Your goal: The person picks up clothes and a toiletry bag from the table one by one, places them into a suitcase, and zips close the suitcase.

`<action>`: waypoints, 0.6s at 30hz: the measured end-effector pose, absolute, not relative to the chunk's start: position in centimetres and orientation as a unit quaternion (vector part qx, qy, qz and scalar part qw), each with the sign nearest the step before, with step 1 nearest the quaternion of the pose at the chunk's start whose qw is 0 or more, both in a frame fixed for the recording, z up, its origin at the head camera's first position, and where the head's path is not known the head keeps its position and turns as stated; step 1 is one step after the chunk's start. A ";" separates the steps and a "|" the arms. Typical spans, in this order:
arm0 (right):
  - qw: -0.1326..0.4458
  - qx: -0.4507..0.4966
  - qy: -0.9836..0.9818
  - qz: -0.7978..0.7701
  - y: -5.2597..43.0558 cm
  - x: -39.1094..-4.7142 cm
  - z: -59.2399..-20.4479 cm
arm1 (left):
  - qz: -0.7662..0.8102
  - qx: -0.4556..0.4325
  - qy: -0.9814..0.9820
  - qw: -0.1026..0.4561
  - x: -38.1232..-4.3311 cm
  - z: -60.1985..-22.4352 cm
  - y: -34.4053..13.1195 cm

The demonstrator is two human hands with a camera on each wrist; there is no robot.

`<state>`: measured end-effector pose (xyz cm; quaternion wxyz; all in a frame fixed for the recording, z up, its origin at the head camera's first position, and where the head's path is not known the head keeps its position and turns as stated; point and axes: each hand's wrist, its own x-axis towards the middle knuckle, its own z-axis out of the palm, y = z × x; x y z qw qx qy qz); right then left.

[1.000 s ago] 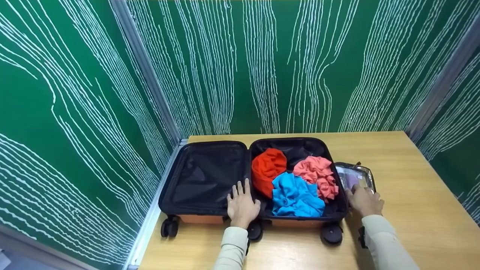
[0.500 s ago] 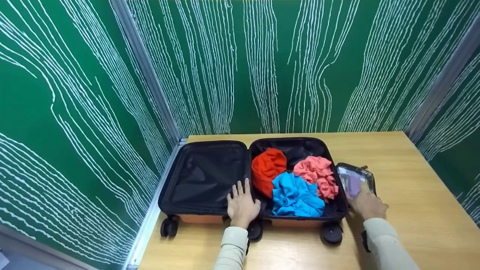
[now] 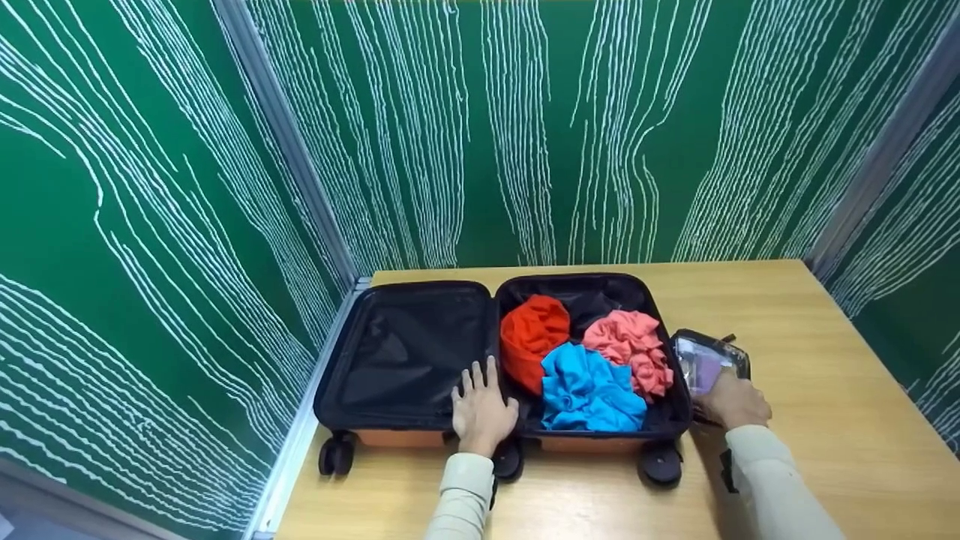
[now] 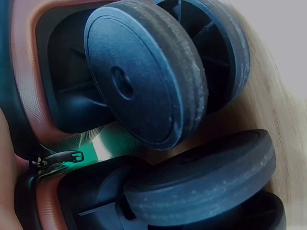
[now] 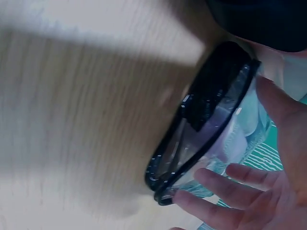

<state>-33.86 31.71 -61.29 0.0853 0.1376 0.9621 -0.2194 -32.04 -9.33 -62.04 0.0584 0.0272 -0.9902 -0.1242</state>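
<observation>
An open suitcase (image 3: 409,352) with a black lining lies on the table. Its right half holds a red cloth (image 3: 534,341), a blue cloth (image 3: 592,390) and a pink cloth (image 3: 630,349), all crumpled. My left hand (image 3: 482,412) rests with spread fingers on the near rim, by the hinge side of the left half. Beside the suitcase's right wall is a clear pouch (image 3: 694,364) with black edging and a purple item inside. My right hand (image 3: 737,401) holds its near end, thumb (image 5: 273,98) at one edge and fingers (image 5: 230,187) at the other.
Black wheels (image 3: 661,463) jut from the suitcase's near side, large in the left wrist view. The wooden table (image 3: 847,420) extends to the right. Green walls (image 3: 517,135) with white lines stand behind and at both sides.
My right hand has shifted its hold on the pouch, which has moved slightly to the right, away from the suitcase wall. My left hand and the cloths stay in place.
</observation>
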 end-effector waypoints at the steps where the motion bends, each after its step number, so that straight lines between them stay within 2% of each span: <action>1: 0.089 0.134 0.962 -0.219 31.7 -33.9 -61.2 | -0.125 0.027 -0.990 0.059 -32.0 -62.0 -9.3; 10: 0.132 0.117 0.959 -0.220 31.6 -34.0 -60.4 | -0.119 0.025 -0.991 0.057 -32.1 -62.0 -9.4; 18: 0.132 0.120 0.956 -0.231 31.5 -34.1 -60.6 | -0.127 0.025 -0.990 0.055 -32.0 -61.9 -9.5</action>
